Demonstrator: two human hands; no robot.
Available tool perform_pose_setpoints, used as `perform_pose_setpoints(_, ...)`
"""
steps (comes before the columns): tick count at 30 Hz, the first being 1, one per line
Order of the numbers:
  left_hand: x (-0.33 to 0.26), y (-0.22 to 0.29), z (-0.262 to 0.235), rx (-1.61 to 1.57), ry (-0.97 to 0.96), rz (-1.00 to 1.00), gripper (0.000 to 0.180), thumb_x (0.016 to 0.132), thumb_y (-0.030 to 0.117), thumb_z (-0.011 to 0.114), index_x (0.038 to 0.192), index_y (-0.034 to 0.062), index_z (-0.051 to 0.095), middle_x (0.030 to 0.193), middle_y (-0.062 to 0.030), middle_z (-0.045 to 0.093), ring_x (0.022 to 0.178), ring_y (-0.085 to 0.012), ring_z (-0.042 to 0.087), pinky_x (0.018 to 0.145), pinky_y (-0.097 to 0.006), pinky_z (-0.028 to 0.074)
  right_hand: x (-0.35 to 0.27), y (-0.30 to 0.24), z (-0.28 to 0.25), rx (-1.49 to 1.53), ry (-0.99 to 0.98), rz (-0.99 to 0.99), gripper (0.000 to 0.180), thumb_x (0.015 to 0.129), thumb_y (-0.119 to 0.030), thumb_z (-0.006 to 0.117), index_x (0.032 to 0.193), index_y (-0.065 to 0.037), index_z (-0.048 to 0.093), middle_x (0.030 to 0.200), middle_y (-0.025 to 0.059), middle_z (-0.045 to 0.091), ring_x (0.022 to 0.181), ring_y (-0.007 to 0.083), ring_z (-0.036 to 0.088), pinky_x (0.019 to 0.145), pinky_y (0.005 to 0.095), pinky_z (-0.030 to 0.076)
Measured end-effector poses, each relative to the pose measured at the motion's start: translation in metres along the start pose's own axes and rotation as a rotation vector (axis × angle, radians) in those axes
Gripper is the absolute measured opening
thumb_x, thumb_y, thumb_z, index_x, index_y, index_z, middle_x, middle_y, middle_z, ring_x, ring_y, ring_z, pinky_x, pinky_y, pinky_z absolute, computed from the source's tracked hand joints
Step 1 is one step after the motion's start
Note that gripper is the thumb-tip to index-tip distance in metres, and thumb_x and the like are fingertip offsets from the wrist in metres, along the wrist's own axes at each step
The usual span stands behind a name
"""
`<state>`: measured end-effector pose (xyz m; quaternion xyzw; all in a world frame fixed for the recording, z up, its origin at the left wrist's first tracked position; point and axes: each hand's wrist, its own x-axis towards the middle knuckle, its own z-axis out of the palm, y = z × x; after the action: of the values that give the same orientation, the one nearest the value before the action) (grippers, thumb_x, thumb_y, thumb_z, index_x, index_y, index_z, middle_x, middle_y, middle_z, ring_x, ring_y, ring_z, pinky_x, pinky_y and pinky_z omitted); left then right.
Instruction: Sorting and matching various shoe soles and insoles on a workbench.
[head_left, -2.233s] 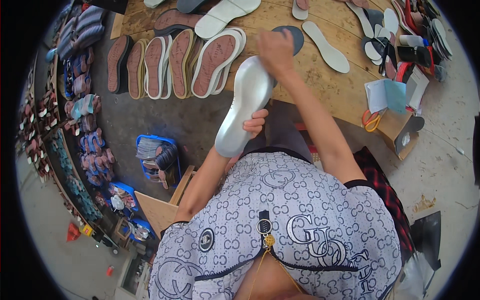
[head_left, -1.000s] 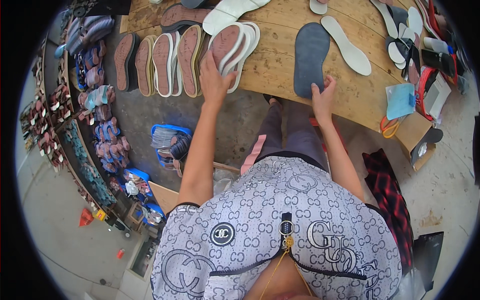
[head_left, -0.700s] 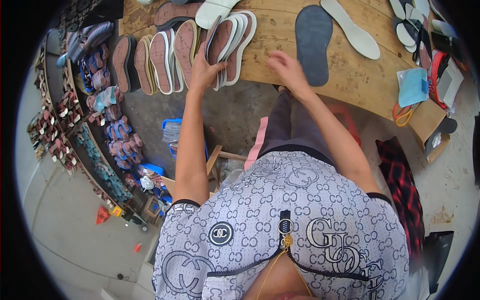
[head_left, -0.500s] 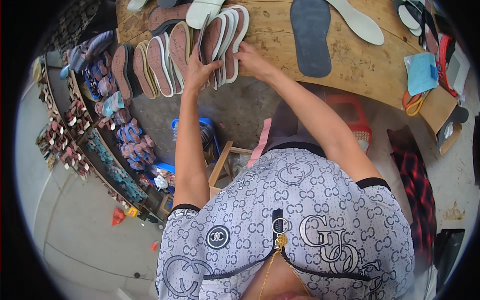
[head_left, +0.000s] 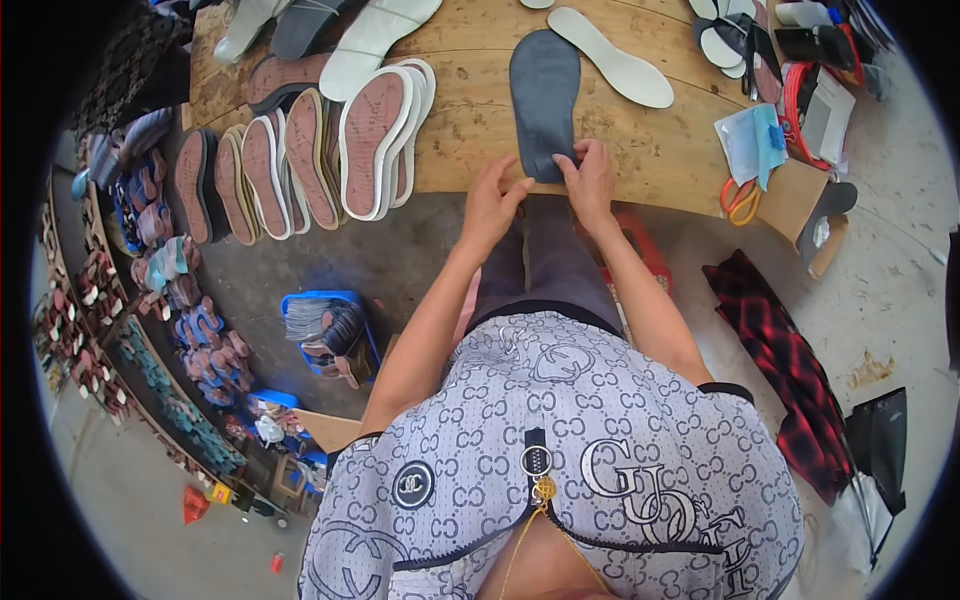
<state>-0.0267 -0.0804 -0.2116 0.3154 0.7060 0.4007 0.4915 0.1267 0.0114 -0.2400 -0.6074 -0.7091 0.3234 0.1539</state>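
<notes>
A dark grey shoe sole lies lengthwise on the wooden table, its narrow heel end towards me at the front edge. My left hand is beside the heel on its left, thumb and fingers apart, the thumb tip close to the heel's edge. On the other side, my right hand has bent fingers at the heel's right edge and a fingertip on the sole; its grip underneath is hidden. A white insole lies just right of the grey sole. Left of my hands stands a row of white-edged, brown-faced insoles.
More insole stacks line the table's front left, with tied white soles behind. At the right are a blue cloth-like piece, orange-handled scissors and a cardboard box. Below the table stands a blue crate.
Both hands have left the white-edged insole stack and moved right to the dark grey sole's heel. That stack now sits neatly in the row. The whole view has shifted.
</notes>
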Motion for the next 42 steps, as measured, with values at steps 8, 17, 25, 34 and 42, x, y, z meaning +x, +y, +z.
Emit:
perform_pose_setpoints(8, -0.001, -0.011, 0.014, -0.266, -0.072, -0.305, 0.04, 0.087, 0.028, 0.069, 0.115, 0.0004, 0.061, 0.091, -0.0069, 0.065, 0.077, -0.0154, 0.063, 0.066, -0.027, 0.051, 0.01, 0.044, 0.011, 0.525, 0.036, 0.375, 0.033, 0.076, -0.018, 0.078, 0.095, -0.003, 0.055, 0.082, 0.0054, 0.056, 0.076, 0.0191, 0.057, 0.068, 0.0317, 0.046)
perform_pose_setpoints(17, 0.011, 0.023, 0.043, -0.826, 0.035, -0.592, 0.041, 0.089, 0.026, 0.069, 0.12, 0.005, 0.051, 0.102, -0.0092, 0.066, 0.093, -0.022, 0.068, 0.071, -0.03, 0.057, 0.032, -0.005, -0.061, 0.231, -0.097, 0.179, 0.036, 0.081, -0.022, 0.07, 0.111, -0.004, 0.057, 0.102, 0.012, 0.059, 0.095, 0.0232, 0.058, 0.083, 0.0359, 0.047)
perform_pose_setpoints(25, 0.006, 0.002, 0.033, -0.712, -0.15, -0.722, 0.039, 0.089, 0.025, 0.068, 0.118, 0.0038, 0.054, 0.106, -0.0097, 0.066, 0.09, -0.0216, 0.068, 0.068, -0.028, 0.057, 0.151, 0.069, -0.135, -0.201, -0.046, -0.634, 0.03, 0.087, -0.006, 0.058, 0.116, -0.007, 0.058, 0.112, 0.0148, 0.061, 0.104, 0.0342, 0.057, 0.085, 0.0406, 0.046)
perform_pose_setpoints(34, -0.024, -0.006, 0.056, -1.063, 0.191, -0.687, 0.031, 0.093, 0.018, 0.063, 0.117, 0.0012, 0.052, 0.106, -0.01, 0.064, 0.092, -0.0198, 0.066, 0.079, -0.032, 0.058, 0.111, -0.014, -0.245, 0.065, -0.124, -0.21, 0.024, 0.089, -0.008, 0.062, 0.112, -0.001, 0.058, 0.093, 0.0099, 0.064, 0.081, 0.015, 0.059, 0.072, 0.0286, 0.047)
perform_pose_setpoints(42, -0.036, 0.003, 0.068, -1.211, 0.216, -0.653, 0.025, 0.096, 0.009, 0.055, 0.118, -0.0019, 0.052, 0.112, -0.0101, 0.063, 0.102, -0.0208, 0.062, 0.096, -0.039, 0.052, 0.145, 0.023, -0.144, 0.58, -0.028, -0.195, 0.031, 0.09, -0.009, 0.064, 0.118, 0.0, 0.058, 0.106, 0.0064, 0.065, 0.096, 0.011, 0.059, 0.087, 0.0261, 0.045)
